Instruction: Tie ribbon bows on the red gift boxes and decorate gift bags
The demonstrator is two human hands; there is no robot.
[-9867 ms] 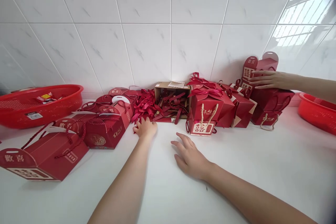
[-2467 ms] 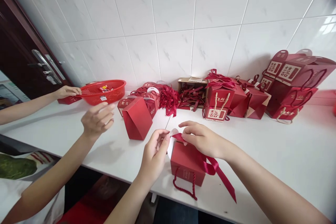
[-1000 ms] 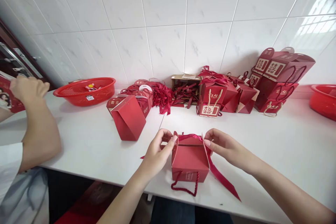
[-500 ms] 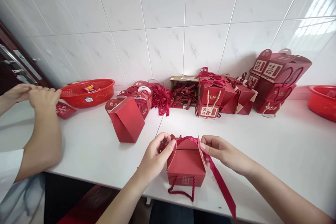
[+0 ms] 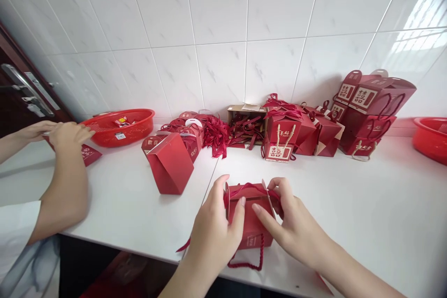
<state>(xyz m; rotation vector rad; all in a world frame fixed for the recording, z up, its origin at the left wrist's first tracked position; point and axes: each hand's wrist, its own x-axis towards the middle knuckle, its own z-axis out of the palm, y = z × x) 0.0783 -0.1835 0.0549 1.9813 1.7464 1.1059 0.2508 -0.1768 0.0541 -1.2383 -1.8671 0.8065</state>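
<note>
A red paper gift box (image 5: pixel 253 216) stands on the white table in front of me. My left hand (image 5: pixel 217 221) grips its left side, thumb on the top. From the right, my right hand (image 5: pixel 295 219) holds the box, its thumb resting on the front slope. A dark red ribbon (image 5: pixel 248 187) crosses the top between the upright side flaps; one tail (image 5: pixel 184 245) shows left of my left wrist, and another part peeks out under my right forearm. The twisted rope handle (image 5: pixel 260 260) hangs at the front. Some fingers are hidden behind the box.
A co-worker's hands (image 5: pixel 64 132) handle a red box (image 5: pixel 90 154) at the left, near a red plastic basket (image 5: pixel 139 125). A tilted red box (image 5: pixel 171 163), a ribbon heap (image 5: pixel 214 135) and stacked gift boxes (image 5: pixel 368 114) line the wall. Another red basket (image 5: pixel 431 142) sits far right.
Both hands have moved from pinching at the top flaps to grasping the box sides, thumbs on top. The ribbon tail on the right is now mostly hidden under my forearm.
</note>
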